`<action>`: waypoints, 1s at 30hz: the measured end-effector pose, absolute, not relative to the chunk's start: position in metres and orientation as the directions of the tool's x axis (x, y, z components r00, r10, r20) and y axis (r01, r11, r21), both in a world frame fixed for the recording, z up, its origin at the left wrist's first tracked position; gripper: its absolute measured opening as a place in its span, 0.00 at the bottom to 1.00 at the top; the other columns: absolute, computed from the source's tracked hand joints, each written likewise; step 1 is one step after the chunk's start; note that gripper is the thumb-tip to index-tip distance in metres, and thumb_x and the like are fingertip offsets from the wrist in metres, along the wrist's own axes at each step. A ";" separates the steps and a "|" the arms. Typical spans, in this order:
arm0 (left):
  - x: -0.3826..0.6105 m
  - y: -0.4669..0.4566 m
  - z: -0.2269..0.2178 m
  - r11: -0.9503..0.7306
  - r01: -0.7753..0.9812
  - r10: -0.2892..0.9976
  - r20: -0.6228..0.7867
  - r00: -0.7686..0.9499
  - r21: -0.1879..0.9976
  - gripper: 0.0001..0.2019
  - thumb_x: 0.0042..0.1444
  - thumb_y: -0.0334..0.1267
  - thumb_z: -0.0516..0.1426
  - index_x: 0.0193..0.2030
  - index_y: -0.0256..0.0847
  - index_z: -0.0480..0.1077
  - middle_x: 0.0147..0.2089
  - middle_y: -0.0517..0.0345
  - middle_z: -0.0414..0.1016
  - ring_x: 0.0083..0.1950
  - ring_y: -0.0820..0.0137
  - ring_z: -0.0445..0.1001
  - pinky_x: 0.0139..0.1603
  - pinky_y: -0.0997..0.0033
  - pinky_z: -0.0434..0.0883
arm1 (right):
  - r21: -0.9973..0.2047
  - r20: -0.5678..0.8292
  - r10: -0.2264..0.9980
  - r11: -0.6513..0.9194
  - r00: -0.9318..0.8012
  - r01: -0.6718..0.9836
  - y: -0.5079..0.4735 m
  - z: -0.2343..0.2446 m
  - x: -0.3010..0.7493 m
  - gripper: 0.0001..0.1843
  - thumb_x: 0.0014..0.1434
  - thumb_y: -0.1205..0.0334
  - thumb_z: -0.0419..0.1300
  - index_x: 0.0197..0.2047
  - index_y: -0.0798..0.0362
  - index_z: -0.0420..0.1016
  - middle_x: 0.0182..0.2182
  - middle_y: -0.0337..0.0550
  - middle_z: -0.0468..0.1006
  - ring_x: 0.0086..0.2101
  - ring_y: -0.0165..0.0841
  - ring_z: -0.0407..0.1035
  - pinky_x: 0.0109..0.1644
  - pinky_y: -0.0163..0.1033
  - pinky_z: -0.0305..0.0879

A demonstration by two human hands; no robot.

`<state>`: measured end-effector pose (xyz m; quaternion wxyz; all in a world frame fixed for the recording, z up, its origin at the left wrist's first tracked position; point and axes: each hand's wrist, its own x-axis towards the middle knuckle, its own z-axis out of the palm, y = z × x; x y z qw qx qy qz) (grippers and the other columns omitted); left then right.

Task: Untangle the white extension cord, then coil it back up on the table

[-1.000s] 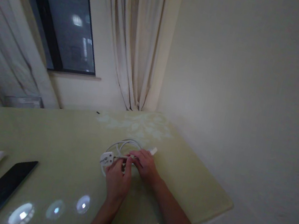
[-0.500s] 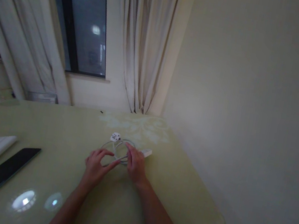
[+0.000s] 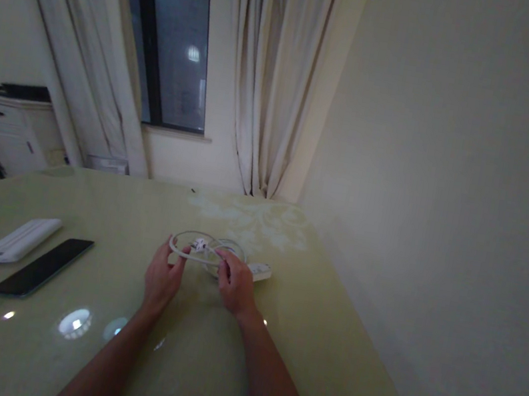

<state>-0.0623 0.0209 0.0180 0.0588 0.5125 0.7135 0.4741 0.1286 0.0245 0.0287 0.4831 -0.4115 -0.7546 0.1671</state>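
Note:
A pale cord (image 3: pixel 193 258) lies in loops between my hands, its near loop lifted off the tabletop. My left hand (image 3: pixel 164 276) is closed on the left side of that loop, fingers and thumb curled around it. On the right, my right hand (image 3: pixel 236 282) pinches the cord between thumb and fingers. Inside the loops shows a white plug (image 3: pixel 199 245) with dark marks. A white power strip (image 3: pixel 260 272) rests on the table just past my right hand, partly covered by it.
On the left of the pale green table (image 3: pixel 327 371) lie a black phone (image 3: pixel 44 268) and a white power bank (image 3: pixel 21 241) with a cable. A wall (image 3: pixel 449 188) runs along the right side. Curtains (image 3: pixel 277 78) hang behind; a white cabinet (image 3: pixel 7 128) stands back left.
My left hand has taken hold of a loop of the cord and raised it. The plug now shows behind that loop. The view has turned slightly left.

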 end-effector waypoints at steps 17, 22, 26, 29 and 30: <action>-0.057 0.017 -0.004 -0.537 0.735 0.762 0.612 0.211 0.415 0.19 0.64 0.44 0.56 0.59 0.46 0.73 0.59 0.49 0.77 0.63 0.59 0.70 0.66 0.53 0.62 | -0.679 0.564 0.772 0.635 -0.293 0.368 0.020 0.025 0.132 0.18 0.64 0.68 0.55 0.51 0.46 0.81 0.45 0.40 0.84 0.44 0.35 0.77 0.51 0.39 0.70; -0.054 0.019 -0.004 -0.566 0.691 0.754 0.621 0.213 0.450 0.14 0.64 0.44 0.54 0.49 0.44 0.78 0.49 0.48 0.81 0.54 0.60 0.75 0.60 0.56 0.67 | -0.671 0.550 0.786 0.618 -0.283 0.410 0.016 0.029 0.128 0.14 0.70 0.59 0.53 0.47 0.48 0.80 0.40 0.41 0.83 0.41 0.35 0.76 0.46 0.37 0.68; -0.054 0.017 -0.001 -0.523 0.721 0.812 0.522 0.260 0.455 0.14 0.65 0.45 0.53 0.41 0.44 0.79 0.41 0.50 0.82 0.46 0.61 0.77 0.54 0.59 0.69 | -0.609 0.543 0.805 0.574 -0.240 0.547 0.011 0.026 0.118 0.15 0.71 0.55 0.51 0.42 0.50 0.77 0.32 0.43 0.80 0.35 0.35 0.73 0.41 0.38 0.65; -0.060 0.019 -0.001 -0.495 0.764 0.834 0.475 0.282 0.414 0.15 0.65 0.45 0.52 0.38 0.45 0.79 0.41 0.52 0.83 0.45 0.61 0.78 0.56 0.57 0.66 | -0.631 0.553 0.818 0.536 -0.159 0.561 0.007 0.024 0.111 0.14 0.70 0.52 0.54 0.49 0.50 0.74 0.32 0.42 0.79 0.34 0.37 0.72 0.41 0.39 0.64; -0.062 0.021 -0.001 -0.487 0.774 0.836 0.472 0.279 0.404 0.15 0.65 0.44 0.51 0.39 0.46 0.79 0.42 0.52 0.83 0.46 0.61 0.78 0.58 0.56 0.65 | -0.655 0.554 0.822 0.529 -0.133 0.539 0.006 0.024 0.109 0.14 0.70 0.51 0.54 0.51 0.50 0.73 0.33 0.42 0.79 0.35 0.37 0.72 0.42 0.39 0.64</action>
